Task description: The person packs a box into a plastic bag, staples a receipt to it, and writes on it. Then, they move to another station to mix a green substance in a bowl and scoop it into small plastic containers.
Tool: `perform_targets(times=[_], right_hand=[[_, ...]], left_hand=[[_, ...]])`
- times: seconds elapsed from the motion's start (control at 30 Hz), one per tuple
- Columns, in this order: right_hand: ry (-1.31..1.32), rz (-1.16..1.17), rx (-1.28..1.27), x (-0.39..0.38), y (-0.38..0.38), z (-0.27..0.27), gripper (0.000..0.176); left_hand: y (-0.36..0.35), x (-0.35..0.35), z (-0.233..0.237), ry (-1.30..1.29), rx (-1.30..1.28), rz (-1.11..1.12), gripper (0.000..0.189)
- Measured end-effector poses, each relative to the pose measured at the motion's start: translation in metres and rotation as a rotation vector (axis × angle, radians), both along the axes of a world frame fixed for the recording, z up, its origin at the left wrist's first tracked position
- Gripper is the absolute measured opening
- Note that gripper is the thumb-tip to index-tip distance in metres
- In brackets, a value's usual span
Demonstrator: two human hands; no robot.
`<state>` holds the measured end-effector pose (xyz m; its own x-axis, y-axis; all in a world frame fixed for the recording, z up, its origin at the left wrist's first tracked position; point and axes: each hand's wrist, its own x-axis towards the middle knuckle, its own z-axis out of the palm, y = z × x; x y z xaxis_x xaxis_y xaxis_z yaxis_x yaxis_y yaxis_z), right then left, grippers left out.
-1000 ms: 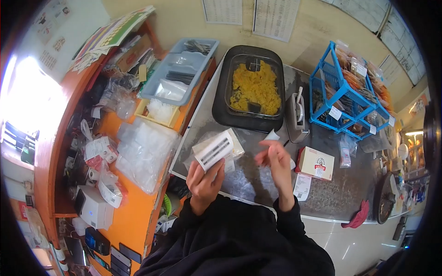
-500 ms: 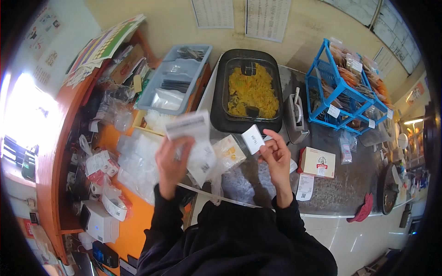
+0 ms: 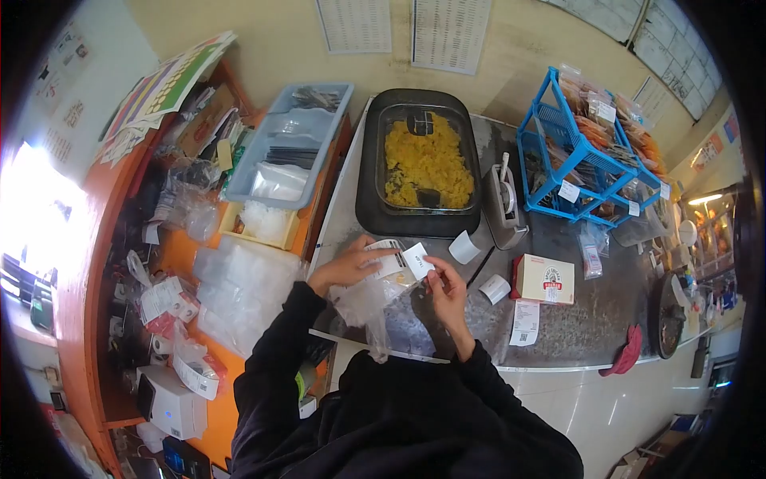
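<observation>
The left hand (image 3: 345,268) lies fingers extended over printed paper (image 3: 388,261), its grip unclear; the right hand (image 3: 448,294) pinches a small white label (image 3: 414,260).

Nothing can be read for certain: print blurs on the small label (image 3: 416,261) in the right hand (image 3: 449,294), the slip (image 3: 524,322) with its square code and the wall sheets (image 3: 452,32). The box (image 3: 544,279) bears perhaps a brand mark, too small to make out.
</observation>
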<state>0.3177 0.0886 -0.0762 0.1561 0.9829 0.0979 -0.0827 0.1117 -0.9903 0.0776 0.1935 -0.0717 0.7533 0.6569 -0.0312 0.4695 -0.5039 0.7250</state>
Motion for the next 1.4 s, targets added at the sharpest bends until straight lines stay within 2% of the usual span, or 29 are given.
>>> perform_targets(times=[0.13,0.23,0.33,0.53,0.63,0.7,0.8,0.83,0.87,0.93,1.0,1.07,1.1,1.2,1.3,1.33,1.4], right_hand=[[-0.125,-0.037,0.062,-0.002,0.003,-0.003,0.027],[-0.236,-0.067,0.079,-0.001,0.007,-0.012,0.030],[-0.300,-0.068,0.070,-0.004,0.008,-0.012,0.032],[-0.563,-0.112,0.063,-0.010,0.009,-0.039,0.033],[-0.633,-0.085,0.026,-0.010,0.004,-0.028,0.032],[-0.719,-0.052,0.055,-0.006,0.004,-0.021,0.031],[-0.985,-0.050,0.034,0.016,0.007,-0.019,0.031],[-0.946,-0.126,0.068,0.031,0.013,-0.016,0.033],[-0.908,-0.201,0.105,0.055,0.023,-0.012,0.036],[-1.057,-0.594,0.434,0.116,0.059,-0.012,0.038],[-1.320,-0.840,0.537,0.172,0.083,0.005,0.035],[-1.065,-0.522,0.151,0.237,0.110,-0.036,0.033],[-0.927,-0.362,-0.030,0.254,0.120,-0.050,0.032],[-0.509,-0.032,-0.272,0.263,0.135,-0.040,0.034],[-0.295,-0.057,-0.251,0.261,0.133,-0.028,0.030],[-0.242,-0.061,-0.244,0.258,0.130,-0.020,0.028],[-0.367,-0.088,-0.180,0.265,0.116,-0.028,0.025]], left_hand=[[-0.029,0.016,-0.015,0.119,0.301,0.200,0.042],[-0.044,0.024,-0.015,0.230,0.441,0.264,0.043],[-0.049,0.027,-0.017,0.298,0.481,0.226,0.045],[-0.053,0.032,-0.023,0.174,0.396,0.340,0.047],[-0.057,0.034,-0.017,0.343,0.600,0.258,0.046],[-0.057,0.036,-0.013,0.343,0.519,0.267,0.047],[-0.058,0.037,-0.018,0.288,0.462,0.338,0.049],[-0.061,0.038,-0.022,0.263,0.452,0.371,0.050],[-0.066,0.042,-0.026,0.254,0.426,0.502,0.051],[-0.083,0.050,-0.033,0.236,0.366,0.765,0.052],[-0.102,0.060,-0.035,0.338,0.287,0.968,0.050],[-0.120,0.069,-0.040,0.399,0.189,1.125,0.049],[-0.127,0.067,-0.060,0.385,0.256,1.120,0.052],[-0.134,0.082,0.023,0.425,-0.167,1.089,0.055],[-0.128,0.074,0.001,0.763,0.468,0.849,0.058],[-0.124,0.070,-0.014,0.625,0.467,0.815,0.058],[-0.114,0.064,-0.031,0.351,0.462,0.747,0.058]])
